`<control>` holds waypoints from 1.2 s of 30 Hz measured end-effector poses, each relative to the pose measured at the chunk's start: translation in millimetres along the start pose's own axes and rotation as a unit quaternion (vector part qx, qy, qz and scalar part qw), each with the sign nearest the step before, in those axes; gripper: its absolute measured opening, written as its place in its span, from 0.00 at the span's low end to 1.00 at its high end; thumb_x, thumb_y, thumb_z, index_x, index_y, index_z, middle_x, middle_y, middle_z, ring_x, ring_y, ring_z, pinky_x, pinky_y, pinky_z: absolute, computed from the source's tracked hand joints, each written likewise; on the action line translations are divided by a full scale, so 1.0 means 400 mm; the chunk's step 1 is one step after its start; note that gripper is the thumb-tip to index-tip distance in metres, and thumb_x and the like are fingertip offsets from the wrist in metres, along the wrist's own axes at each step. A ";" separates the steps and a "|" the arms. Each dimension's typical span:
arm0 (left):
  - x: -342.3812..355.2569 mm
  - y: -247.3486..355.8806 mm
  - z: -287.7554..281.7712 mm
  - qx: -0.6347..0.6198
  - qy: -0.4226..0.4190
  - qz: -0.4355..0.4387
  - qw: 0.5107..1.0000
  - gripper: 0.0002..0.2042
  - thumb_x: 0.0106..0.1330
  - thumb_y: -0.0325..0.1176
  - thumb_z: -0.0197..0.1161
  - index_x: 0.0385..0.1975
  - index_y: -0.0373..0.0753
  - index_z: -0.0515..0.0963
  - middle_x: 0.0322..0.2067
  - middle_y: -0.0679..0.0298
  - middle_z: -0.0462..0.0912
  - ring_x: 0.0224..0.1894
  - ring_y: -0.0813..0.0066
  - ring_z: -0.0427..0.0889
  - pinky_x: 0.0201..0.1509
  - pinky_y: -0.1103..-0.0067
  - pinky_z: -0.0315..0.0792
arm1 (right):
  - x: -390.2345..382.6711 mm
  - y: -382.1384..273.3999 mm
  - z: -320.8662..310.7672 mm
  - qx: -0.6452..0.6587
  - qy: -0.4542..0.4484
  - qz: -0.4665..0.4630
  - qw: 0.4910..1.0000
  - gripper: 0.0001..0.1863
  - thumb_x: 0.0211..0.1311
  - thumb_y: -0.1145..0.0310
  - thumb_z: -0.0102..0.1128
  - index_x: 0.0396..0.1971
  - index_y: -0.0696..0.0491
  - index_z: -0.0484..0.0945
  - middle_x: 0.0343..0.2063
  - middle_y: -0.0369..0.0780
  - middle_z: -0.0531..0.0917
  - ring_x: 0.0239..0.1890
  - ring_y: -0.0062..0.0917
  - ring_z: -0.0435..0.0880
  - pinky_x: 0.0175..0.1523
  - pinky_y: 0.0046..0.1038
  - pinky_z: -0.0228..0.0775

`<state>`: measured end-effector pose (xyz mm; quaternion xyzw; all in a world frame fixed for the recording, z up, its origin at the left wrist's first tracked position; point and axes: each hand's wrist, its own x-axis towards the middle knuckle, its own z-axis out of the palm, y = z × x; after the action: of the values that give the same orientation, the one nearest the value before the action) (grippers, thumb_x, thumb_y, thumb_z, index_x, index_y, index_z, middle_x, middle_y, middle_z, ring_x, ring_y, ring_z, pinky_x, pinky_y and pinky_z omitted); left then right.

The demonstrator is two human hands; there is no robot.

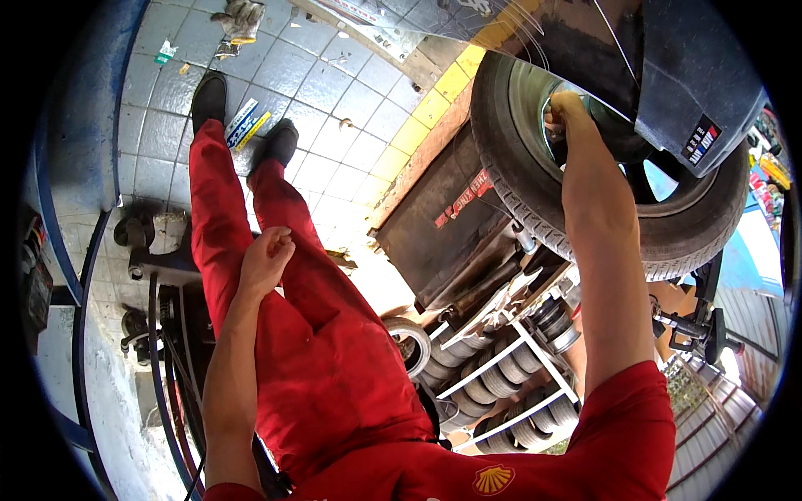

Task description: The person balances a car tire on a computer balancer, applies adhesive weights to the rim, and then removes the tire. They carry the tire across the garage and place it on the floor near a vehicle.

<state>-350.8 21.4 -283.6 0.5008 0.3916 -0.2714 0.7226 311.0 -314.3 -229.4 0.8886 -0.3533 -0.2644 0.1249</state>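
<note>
A tyre point(522, 125) on a wheel stands upright at the upper right, partly covered by a dark hood. My right hand point(566, 107) reaches inside the wheel rim point(530, 96), at its inner wall. Its fingers are curled in, and what they hold, if anything, is hidden. My left hand point(267, 260) hangs in front of my red trousers, away from the wheel. Its fingers are closed loosely, with nothing seen in them.
Below the wheel is a dark machine body point(434, 225). A rack point(510, 376) of several tyres stands at the lower middle. Work gloves point(242, 21) and a blue-and-yellow packet point(247, 125) lie on the tiled floor. Blue metal equipment point(79, 108) stands on the left.
</note>
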 end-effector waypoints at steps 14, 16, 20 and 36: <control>-0.008 0.009 -0.010 0.015 -0.001 -0.006 1.000 0.15 0.72 0.31 0.66 0.55 0.34 0.79 0.38 0.68 0.83 0.38 0.83 0.79 0.44 0.81 0.76 | 0.125 0.011 0.017 -0.218 -0.161 -0.045 0.962 0.14 0.73 0.76 0.41 0.25 0.55 0.71 0.18 0.37 0.75 0.16 0.29 0.78 0.25 0.37 0.79; -0.008 0.010 -0.011 0.024 -0.001 -0.001 1.000 0.15 0.72 0.31 0.66 0.55 0.34 0.79 0.38 0.68 0.83 0.38 0.82 0.80 0.45 0.81 0.76 | 0.133 0.030 0.020 -0.137 -0.133 -0.063 0.980 0.12 0.71 0.78 0.44 0.25 0.56 0.72 0.19 0.39 0.76 0.18 0.30 0.80 0.28 0.37 0.80; -0.001 -0.024 -0.007 0.007 0.004 0.023 1.000 0.15 0.72 0.31 0.66 0.55 0.35 0.79 0.39 0.68 0.84 0.39 0.82 0.80 0.45 0.81 0.76 | 0.048 -0.011 -0.002 -0.279 -0.059 -0.088 0.954 0.09 0.66 0.77 0.50 0.27 0.59 0.78 0.21 0.43 0.79 0.21 0.30 0.81 0.28 0.38 0.77; 0.006 0.015 -0.008 -0.080 0.024 0.032 0.996 0.16 0.71 0.30 0.67 0.56 0.34 0.78 0.38 0.71 0.81 0.37 0.86 0.77 0.43 0.83 0.74 | -0.210 -0.019 -0.026 0.050 -0.113 -0.192 0.974 0.09 0.70 0.71 0.50 0.37 0.54 0.81 0.28 0.38 0.78 0.25 0.29 0.76 0.28 0.34 0.70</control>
<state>-345.8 26.4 -283.1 0.4597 0.4130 -0.2037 0.7594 270.0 -250.2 -191.7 0.9095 -0.2010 -0.3636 -0.0137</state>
